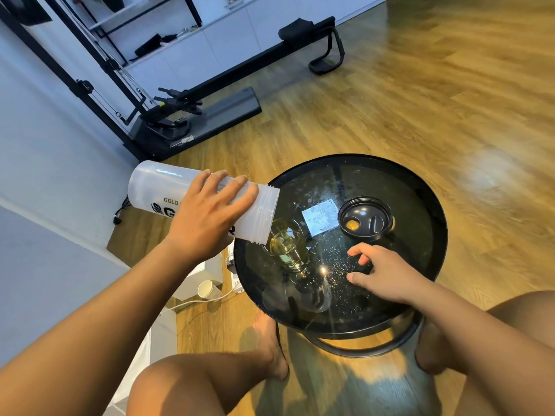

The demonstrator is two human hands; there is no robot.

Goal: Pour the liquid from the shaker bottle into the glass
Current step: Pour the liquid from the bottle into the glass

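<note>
My left hand (207,217) grips a translucent white shaker bottle (159,184) with black lettering. The bottle is tipped almost flat, its open threaded mouth over the rim of a clear glass (289,247). The glass stands on the left part of a round black glass-topped table (420,187) and holds yellowish liquid. My right hand (387,274) hovers over the table to the right of the glass, fingers spread, holding nothing and not touching the glass.
The shaker's black lid (365,219) lies upside down at the table's back right. Black exercise equipment (195,115) stands on the wooden floor behind. A power strip, a white cable and a small white cup (207,289) lie left of the table. My bare knees and feet are below.
</note>
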